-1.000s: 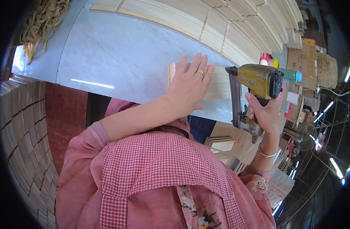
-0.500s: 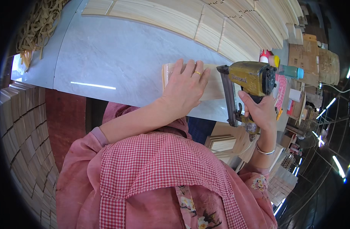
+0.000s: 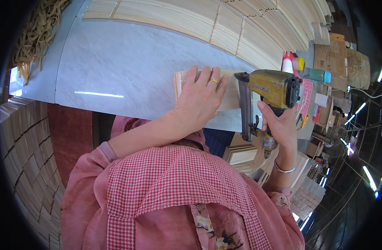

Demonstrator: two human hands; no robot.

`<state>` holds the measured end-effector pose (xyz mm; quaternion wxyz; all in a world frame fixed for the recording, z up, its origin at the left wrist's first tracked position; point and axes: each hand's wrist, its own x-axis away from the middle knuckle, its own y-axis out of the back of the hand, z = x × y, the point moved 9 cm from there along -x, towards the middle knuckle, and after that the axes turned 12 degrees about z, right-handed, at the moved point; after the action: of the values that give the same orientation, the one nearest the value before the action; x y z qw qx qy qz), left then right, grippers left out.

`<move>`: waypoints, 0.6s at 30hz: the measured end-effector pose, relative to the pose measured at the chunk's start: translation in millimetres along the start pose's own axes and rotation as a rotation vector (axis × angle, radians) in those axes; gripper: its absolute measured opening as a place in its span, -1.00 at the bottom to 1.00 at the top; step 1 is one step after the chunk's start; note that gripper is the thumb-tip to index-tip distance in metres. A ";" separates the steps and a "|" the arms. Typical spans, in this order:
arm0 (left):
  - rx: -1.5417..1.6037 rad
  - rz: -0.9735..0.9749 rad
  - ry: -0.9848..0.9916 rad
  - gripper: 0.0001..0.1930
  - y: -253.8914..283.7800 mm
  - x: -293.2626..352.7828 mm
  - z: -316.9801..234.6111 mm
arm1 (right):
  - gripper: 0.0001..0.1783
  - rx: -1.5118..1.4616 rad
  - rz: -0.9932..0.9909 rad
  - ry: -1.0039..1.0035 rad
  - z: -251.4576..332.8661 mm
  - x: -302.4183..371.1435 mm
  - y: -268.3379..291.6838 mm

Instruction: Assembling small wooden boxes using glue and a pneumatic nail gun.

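Observation:
My left hand [image 3: 200,96] lies across a pale wooden board [image 3: 230,93] at the table's near edge, its fingers reaching over the far side. Layered edges show at the board's left end; my palm covers much of its top, and my thumb is hidden. In my right hand [image 3: 281,125] is a worn yellow and black pneumatic staple gun [image 3: 268,86], gripped by its handle. The gun's nose is at the board's right end; I cannot tell whether it touches.
Grooved wooden panels [image 3: 166,18] lie along the table's [image 3: 116,62] far side. Curled wood-coloured strips [image 3: 37,37] heap at the far left, above stacked wooden pieces [image 3: 26,150]. A teal bottle [image 3: 317,75] and cardboard [image 3: 332,54] stand at the right. Wooden frames [image 3: 241,156] sit below the table edge.
The staple gun and my right hand have shifted slightly left and down in view. My left hand stays on the board, and the whole view has moved a little.

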<state>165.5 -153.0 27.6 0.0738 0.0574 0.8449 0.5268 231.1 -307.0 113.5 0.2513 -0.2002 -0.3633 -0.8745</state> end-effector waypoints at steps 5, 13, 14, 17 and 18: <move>-0.043 -0.026 0.022 -0.19 -2.7 -1.1 0.5 | -0.76 0.014 0.000 -0.005 4.3 -1.1 -0.8; -0.007 -0.026 0.013 -0.18 -1.3 1.2 0.8 | -0.77 0.038 -0.037 -0.051 1.5 0.9 -1.0; -0.004 -0.027 0.012 -0.18 -1.3 1.6 0.6 | -0.78 0.036 -0.039 -0.047 0.8 1.1 -1.1; -0.002 -0.023 0.004 -0.17 -1.1 1.3 0.3 | -0.78 0.034 -0.105 -0.017 0.2 6.6 6.8; 0.001 -0.014 -0.001 -0.16 -1.9 0.4 0.2 | -0.77 0.035 -0.166 0.001 -0.1 10.5 15.4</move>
<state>165.1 -153.5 25.7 0.0778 0.0519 0.8455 0.5257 231.8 -319.5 127.3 0.1816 -0.1644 -0.3936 -0.8860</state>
